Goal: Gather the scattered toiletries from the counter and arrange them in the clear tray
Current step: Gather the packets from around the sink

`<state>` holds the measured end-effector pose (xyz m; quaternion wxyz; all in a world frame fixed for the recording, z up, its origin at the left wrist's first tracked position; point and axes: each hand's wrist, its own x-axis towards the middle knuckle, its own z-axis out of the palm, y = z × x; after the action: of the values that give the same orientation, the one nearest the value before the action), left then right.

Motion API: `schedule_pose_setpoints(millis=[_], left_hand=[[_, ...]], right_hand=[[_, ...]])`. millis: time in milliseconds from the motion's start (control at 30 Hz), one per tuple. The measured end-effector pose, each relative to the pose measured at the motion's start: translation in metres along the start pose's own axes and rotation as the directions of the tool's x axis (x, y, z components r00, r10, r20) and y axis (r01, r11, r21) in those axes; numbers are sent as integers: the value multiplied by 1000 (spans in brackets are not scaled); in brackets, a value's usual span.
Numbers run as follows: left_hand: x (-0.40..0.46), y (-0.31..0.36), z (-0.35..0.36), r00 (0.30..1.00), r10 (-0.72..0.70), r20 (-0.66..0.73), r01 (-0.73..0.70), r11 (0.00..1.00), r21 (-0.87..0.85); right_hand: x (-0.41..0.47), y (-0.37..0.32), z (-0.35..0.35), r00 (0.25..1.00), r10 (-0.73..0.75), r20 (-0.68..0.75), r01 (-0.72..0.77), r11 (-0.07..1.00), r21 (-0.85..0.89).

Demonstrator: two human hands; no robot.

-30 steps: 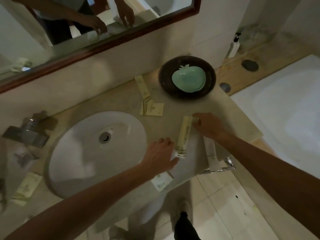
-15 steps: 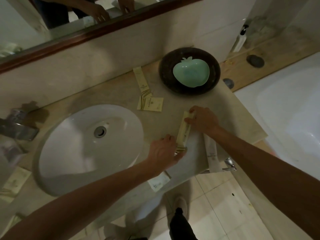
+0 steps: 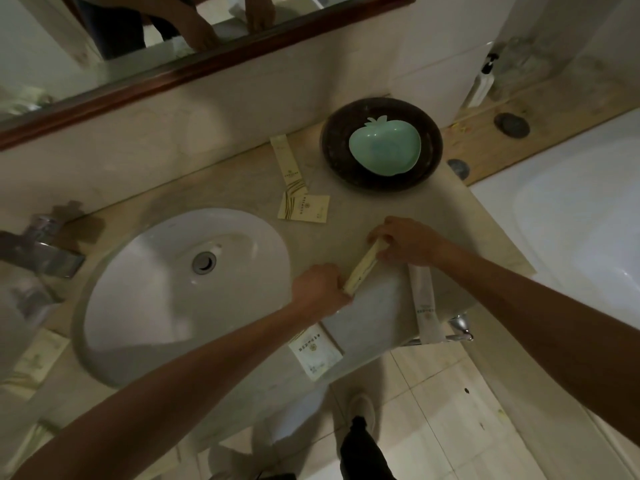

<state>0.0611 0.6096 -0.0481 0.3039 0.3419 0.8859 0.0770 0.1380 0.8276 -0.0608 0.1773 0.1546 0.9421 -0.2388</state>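
Observation:
A long cream toiletry packet point(image 3: 360, 270) is tipped up on its edge over the clear tray point(image 3: 377, 313) at the counter's front. My left hand point(image 3: 320, 289) grips its near end and my right hand point(image 3: 405, 242) grips its far end. Inside the tray lie a long white packet point(image 3: 425, 304) on the right and a small square sachet point(image 3: 315, 353) at the front left. Two more cream packets rest on the counter behind: a long one point(image 3: 288, 166) and a square one point(image 3: 304, 208).
A white sink basin point(image 3: 145, 306) fills the counter's left, with a metal tap point(image 3: 41, 251) beyond it. A dark round bowl point(image 3: 337, 147) holds a green apple-shaped dish point(image 3: 384, 150) at the back. More packets point(image 3: 34, 358) lie far left. A bathtub point(image 3: 571, 209) is on the right.
The long cream packet has been turned from lying flat to standing on its edge between both hands, and its far end has swung right. My view has shifted slightly.

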Motion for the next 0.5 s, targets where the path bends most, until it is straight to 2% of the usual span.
schedule_pose_setpoints(millis=[67,167,233,333,400,500], left_hand=[[-5,-7,-1,995,29,-92,-29,1000,7],[-12,-21,0,973,135,-185,-127,990,55],[-18,-30,3,969,211,-127,-205,977,61],[-25,-40,11,953,295,-67,-291,954,64],[-25,-48,13,956,264,-126,-253,963,92],[-25,-53,12,973,161,-168,-147,984,96]], right_hand=[[-6,-6,-5,991,-89,-95,83,994,-70],[-24,-7,0,936,-246,-253,196,959,-206],[-35,-4,12,923,-331,-195,265,916,-300],[-49,-9,18,968,-248,-41,221,919,-327],[-49,-9,16,989,-140,-51,120,952,-283],[-40,-8,16,994,-85,-74,68,975,-210]])
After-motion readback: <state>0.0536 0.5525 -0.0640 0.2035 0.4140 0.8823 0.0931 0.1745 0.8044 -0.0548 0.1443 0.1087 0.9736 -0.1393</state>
